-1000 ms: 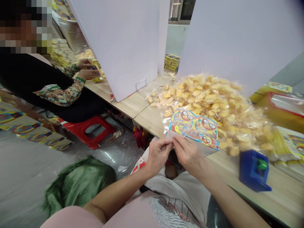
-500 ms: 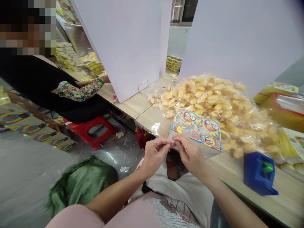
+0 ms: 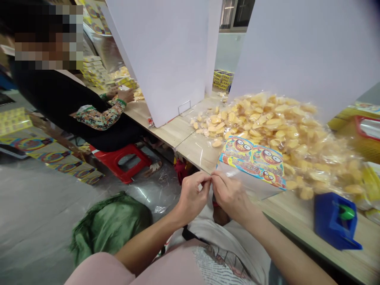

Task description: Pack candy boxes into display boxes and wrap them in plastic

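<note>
My left hand (image 3: 194,194) and my right hand (image 3: 228,193) meet fingertip to fingertip above my lap, just off the table's front edge. Both are closed in a pinch; whatever lies between the fingers is too small or hidden to name. Directly behind my right hand stands a printed cardboard box (image 3: 252,162), blue and yellow with cartoon faces wearing glasses, its plain white side towards me. Beyond it spreads a heap of yellow pieces in clear wrappers (image 3: 267,118).
A blue tape dispenser (image 3: 335,221) with a green core sits on the table (image 3: 297,213) at right. White panels (image 3: 166,51) rise behind. A co-worker in black (image 3: 59,95) sits at left on a red stool (image 3: 133,160). A green sack (image 3: 115,225) lies on the floor.
My fingertips have drawn together until they touch. The whole view has shifted slightly, so things appear farther right. The co-worker's hands have come up and hold something whitish.
</note>
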The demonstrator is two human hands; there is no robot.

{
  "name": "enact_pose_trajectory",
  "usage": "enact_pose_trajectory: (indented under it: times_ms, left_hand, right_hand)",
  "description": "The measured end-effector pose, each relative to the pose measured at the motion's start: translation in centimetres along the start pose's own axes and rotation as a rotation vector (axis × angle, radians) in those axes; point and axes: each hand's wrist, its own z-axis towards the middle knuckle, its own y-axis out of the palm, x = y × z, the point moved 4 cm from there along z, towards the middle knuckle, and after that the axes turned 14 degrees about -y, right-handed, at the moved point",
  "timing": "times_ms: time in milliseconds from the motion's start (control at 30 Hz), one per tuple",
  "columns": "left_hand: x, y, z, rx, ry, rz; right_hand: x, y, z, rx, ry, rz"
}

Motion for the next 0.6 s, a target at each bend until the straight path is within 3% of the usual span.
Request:
enact_pose_trajectory:
  times_ms: [100, 333, 467, 600]
  left_hand:
    - [-0.4, -0.9, -0.3, -0.036, -0.079, -0.040]
    - [-1.8, -2.0, -0.8, -0.151, -0.320, -0.358]
    - [-2.6, -2.3, -0.8, -0.107, -0.371, -0.406]
    - [-3.2, -2.3, -0.9, -0.068, -0.325, -0.306]
  right_hand:
    - [0.1, 0.5, 0.7, 0.041, 0.122, 0.204]
    - [0.2, 2.0, 0.8, 0.162, 0.369, 0.627]
    - [-0.1, 1.2, 0.8, 0.207, 0.280, 0.625]
    - [-0.9, 0.7, 1.0, 0.148, 0.091, 0.379]
